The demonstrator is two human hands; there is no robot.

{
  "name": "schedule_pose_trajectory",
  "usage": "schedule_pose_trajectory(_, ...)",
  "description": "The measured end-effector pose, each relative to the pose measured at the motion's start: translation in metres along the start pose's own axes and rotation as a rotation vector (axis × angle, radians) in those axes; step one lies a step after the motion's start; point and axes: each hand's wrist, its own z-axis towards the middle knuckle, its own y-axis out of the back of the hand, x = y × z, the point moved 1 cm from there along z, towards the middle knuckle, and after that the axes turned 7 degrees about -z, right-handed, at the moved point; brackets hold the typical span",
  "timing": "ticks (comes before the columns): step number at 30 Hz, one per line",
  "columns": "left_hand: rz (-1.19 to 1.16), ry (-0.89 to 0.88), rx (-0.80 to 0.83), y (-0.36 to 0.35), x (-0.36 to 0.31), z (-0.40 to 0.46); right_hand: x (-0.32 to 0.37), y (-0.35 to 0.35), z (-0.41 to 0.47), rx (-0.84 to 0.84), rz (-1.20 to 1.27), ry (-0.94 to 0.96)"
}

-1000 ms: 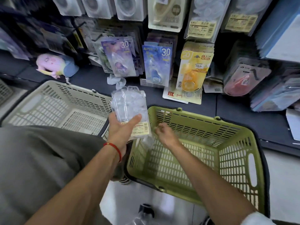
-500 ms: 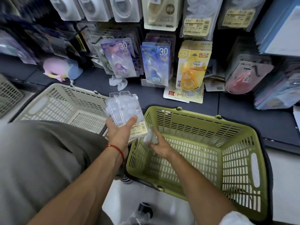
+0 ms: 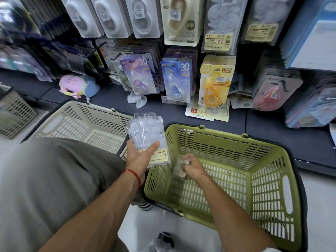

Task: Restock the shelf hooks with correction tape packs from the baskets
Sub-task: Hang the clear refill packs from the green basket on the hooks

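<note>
My left hand (image 3: 140,157) holds a stack of clear correction tape packs (image 3: 146,131) with yellow labels, just above the gap between the two baskets. My right hand (image 3: 192,167) reaches into the green basket (image 3: 272,160) and grips one more clear pack (image 3: 178,168), which looks blurred. Matching clear packs (image 3: 219,22) hang on shelf hooks at the upper right. A beige basket (image 3: 60,122) stands to the left.
Purple, blue and yellow tape packs (image 3: 175,79) hang on lower hooks over a dark shelf ledge (image 3: 263,128). A pink plush toy (image 3: 72,86) and crumpled wrapper (image 3: 136,99) lie on the ledge. A third basket (image 3: 12,115) sits at the far left.
My right hand has dipped lower into the green basket and now grips a clear pack. My left hand keeps the stack nearly in the same place.
</note>
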Motion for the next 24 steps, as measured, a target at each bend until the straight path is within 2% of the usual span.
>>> schedule_pose_trajectory(4,0.056,-0.028,-0.018,-0.008,0.003,-0.001,-0.023,0.061,-0.018,-0.073,0.142,-0.052)
schedule_pose_trajectory(8,0.067,-0.09,-0.085,-0.025,0.005,-0.009,-0.019,0.124,-0.059,0.045,0.322,-0.015)
schedule_pose_trajectory(10,0.061,-0.103,-0.076,-0.035,0.003,-0.014,-0.006,0.152,-0.083,0.102,0.426,0.073)
schedule_pose_trajectory(12,0.05,-0.064,-0.011,-0.05,-0.002,-0.023,0.017,0.171,-0.106,0.13,0.475,0.168)
schedule_pose_trajectory(14,0.017,-0.037,0.079,-0.067,-0.009,-0.037,0.047,0.18,-0.122,0.089,0.49,0.221)
schedule_pose_trajectory(19,-0.057,-0.162,0.331,-0.11,-0.056,-0.073,0.131,0.191,-0.156,0.08,0.393,0.357)
schedule_pose_trajectory(21,-0.019,-0.253,0.393,-0.124,-0.08,-0.078,0.158,0.196,-0.167,-0.006,0.314,0.392)
schedule_pose_trajectory(24,0.032,-0.343,0.477,-0.143,-0.114,-0.079,0.187,0.209,-0.179,-0.223,0.189,0.431)
